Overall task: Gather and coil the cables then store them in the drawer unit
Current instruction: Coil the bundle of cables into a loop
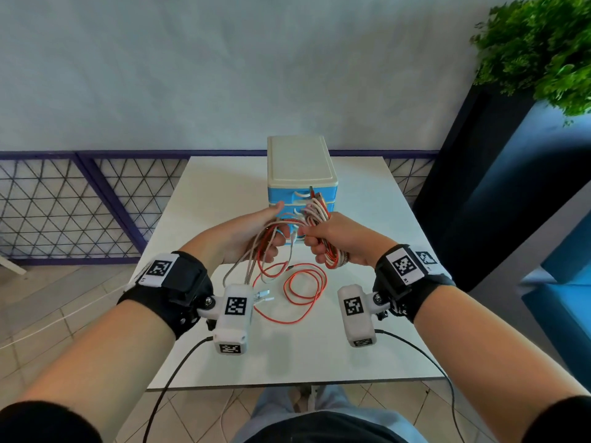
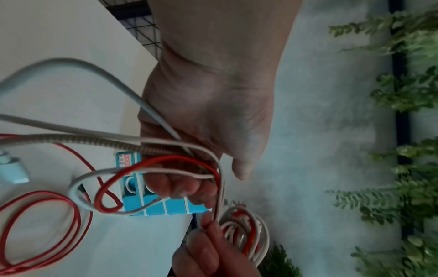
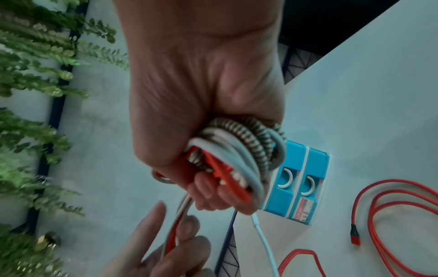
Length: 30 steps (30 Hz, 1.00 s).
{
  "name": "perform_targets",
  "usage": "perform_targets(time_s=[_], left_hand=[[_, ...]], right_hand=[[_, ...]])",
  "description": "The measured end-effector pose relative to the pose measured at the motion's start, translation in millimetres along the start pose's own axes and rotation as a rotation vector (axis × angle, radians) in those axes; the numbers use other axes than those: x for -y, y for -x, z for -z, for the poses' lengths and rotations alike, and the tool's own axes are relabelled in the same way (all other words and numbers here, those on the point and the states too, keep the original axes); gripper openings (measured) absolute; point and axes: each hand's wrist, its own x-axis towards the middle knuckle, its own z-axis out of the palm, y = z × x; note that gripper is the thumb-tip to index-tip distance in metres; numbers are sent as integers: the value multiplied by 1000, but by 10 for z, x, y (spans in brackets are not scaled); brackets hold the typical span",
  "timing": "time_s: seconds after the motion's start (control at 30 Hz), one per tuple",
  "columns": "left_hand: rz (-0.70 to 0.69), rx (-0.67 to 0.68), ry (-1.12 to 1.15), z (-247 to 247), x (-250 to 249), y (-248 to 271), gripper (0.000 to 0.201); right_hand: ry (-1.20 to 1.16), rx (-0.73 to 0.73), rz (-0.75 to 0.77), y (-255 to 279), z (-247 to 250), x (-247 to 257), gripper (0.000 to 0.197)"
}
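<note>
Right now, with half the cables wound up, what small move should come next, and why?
Probably another wrap: the right hand grips the coiled bundle, while loose strands run through the left hand and the red cable trails on the table. The drawer unit looks closed.

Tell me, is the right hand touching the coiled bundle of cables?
Touching. The right wrist view shows the right hand with its fingers curled round the coiled bundle of cables, which sits against the palm with no gap.
</note>
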Motion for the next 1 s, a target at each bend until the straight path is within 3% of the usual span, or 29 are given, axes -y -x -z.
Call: perform_targets(time_s=[0.13, 0.2, 0.27, 0.4, 0.5, 0.6, 0.67, 0.73, 0.83, 0.87, 1.0], left_hand=[[-104, -120, -186, -4, 48, -64, 37], [-209, -182, -414, -4, 59, -54, 30], [-383, -355, -722, 13, 75, -91, 24], [-717, -603, -909, -23, 104, -92, 16], [-620, -602, -905, -34, 111, -82, 11], [-480, -436, -628, -22, 116, -85, 18], [-446, -410, -526, 6, 100, -59, 29], [-360, -355, -606, 83, 84, -47, 43], [-94, -259, -884, 271, 159, 5, 66], [-67, -234, -847, 338, 221, 31, 67], [-253, -201, -444, 375, 423, 151, 46]], right_hand=[[181, -43, 18, -15, -11, 38, 9], [232, -68, 10, -22, -3, 48, 10], [259, -75, -9, -16, -15, 53, 9], [366, -115, -28, -20, -40, 57, 13], [494, -178, -2, -55, -54, 78, 16], [585, -228, 49, -76, -65, 115, 18], [590, -236, 78, -80, -88, 149, 14], [612, -236, 84, -99, -98, 159, 12], [588, -311, 53, -120, -10, 157, 5], [540, -356, 44, -113, 47, 163, 5], [326, -418, 27, -52, 233, 165, 21]])
